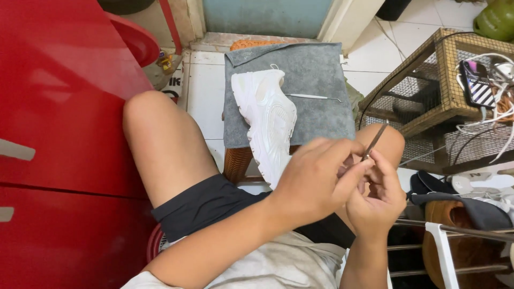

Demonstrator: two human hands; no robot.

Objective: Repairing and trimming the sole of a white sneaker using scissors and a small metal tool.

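Observation:
My left hand [315, 182] and my right hand [378, 199] meet above my lap. Both pinch the lower end of a thin metal tool [375, 139], which points up and to the right. Whether a thread is there too is too small to tell. Just beyond the hands, a white sneaker [267, 115] lies on a grey felt mat [316, 69], toe toward me. The mat covers a woven stool [236, 160]. A second thin metal pick [313, 97] rests on the mat to the right of the shoe.
A red cabinet [59, 134] fills the left side, close to my bare left knee [152, 115]. On the right stands a wire-mesh wooden crate [428, 107] with a phone [476, 83] and white cables on top. A metal rack [455, 235] with shoes stands at lower right.

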